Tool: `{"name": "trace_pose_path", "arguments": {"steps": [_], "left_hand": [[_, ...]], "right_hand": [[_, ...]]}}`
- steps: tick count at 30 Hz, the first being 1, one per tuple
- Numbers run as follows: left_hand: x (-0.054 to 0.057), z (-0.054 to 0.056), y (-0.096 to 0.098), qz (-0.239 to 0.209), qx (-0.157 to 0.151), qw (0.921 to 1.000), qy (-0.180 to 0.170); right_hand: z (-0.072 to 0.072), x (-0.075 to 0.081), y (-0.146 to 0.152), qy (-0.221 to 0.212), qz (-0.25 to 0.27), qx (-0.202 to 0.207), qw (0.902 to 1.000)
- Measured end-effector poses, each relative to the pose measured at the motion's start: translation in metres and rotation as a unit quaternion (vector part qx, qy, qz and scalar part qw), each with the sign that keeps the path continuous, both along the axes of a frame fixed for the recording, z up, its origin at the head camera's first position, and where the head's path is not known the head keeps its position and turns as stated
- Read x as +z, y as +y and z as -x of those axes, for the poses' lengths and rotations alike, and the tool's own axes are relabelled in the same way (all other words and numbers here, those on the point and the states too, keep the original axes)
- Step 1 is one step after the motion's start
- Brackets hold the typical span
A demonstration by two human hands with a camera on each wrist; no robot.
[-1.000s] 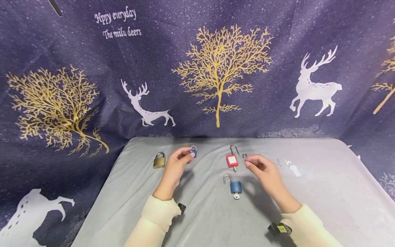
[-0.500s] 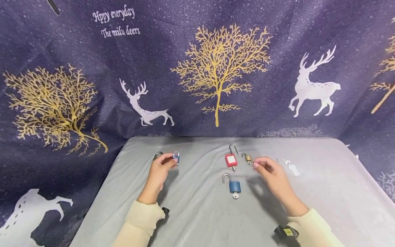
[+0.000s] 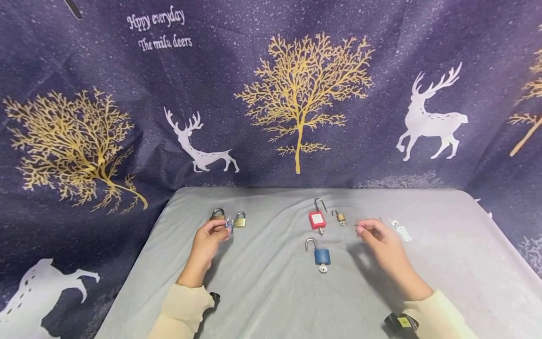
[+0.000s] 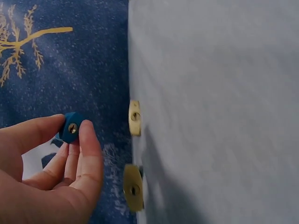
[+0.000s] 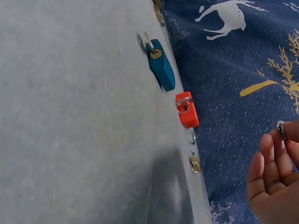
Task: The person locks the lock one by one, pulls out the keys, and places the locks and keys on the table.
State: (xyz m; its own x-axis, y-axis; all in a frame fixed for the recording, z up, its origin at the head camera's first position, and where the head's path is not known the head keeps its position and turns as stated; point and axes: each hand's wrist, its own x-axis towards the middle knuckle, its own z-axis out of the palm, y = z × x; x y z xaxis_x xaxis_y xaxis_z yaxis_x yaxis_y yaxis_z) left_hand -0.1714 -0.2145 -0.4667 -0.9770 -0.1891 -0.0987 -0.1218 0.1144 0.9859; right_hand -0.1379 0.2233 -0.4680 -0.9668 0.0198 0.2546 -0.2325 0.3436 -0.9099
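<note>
My left hand (image 3: 207,240) pinches a small blue padlock (image 4: 71,128) between thumb and fingers, its keyhole facing the wrist camera and its shackle up. Behind that hand in the head view are a large brass padlock (image 3: 218,213), partly hidden, and a smaller brass padlock (image 3: 240,220). My right hand (image 3: 383,240) pinches a small metal piece (image 5: 281,130) with a ring-like edge, perhaps a key; the fingers hide most of it. Left of the right hand lies a small brass padlock (image 3: 340,217), its shackle open and a key in it.
An unlocked red padlock (image 3: 317,220) lies mid-table. Nearer stands out a larger unlocked blue padlock (image 3: 322,256) with a key in its bottom. Loose keys with a white tag (image 3: 403,232) lie beyond the right hand. A dark printed curtain (image 3: 271,94) backs the grey cloth-covered table (image 3: 271,292).
My left hand has carried the small blue padlock left and toward me, so the smaller brass padlock shows. The right hand has moved right, uncovering the small unlocked brass padlock.
</note>
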Motion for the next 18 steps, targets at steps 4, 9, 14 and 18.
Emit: {"name": "trace_pose_path", "arguments": {"steps": [4,9,14,18], "left_hand": [[-0.003,-0.001,-0.011,0.032,0.008,0.9992,-0.023],[-0.004,-0.002,-0.024,0.087,0.009,0.9945,-0.058],[-0.006,-0.005,-0.033,0.133,-0.005,0.9884,-0.073],[-0.008,-0.006,-0.036,0.188,-0.008,0.9794,-0.072]], "right_hand": [[-0.002,-0.003,0.005,0.01,0.001,0.001,1.0],[-0.005,-0.005,0.01,-0.006,-0.007,-0.007,0.9999],[-0.007,-0.006,0.013,-0.024,-0.009,-0.017,0.9995],[-0.008,-0.008,0.017,-0.032,-0.013,-0.023,0.9991]]}}
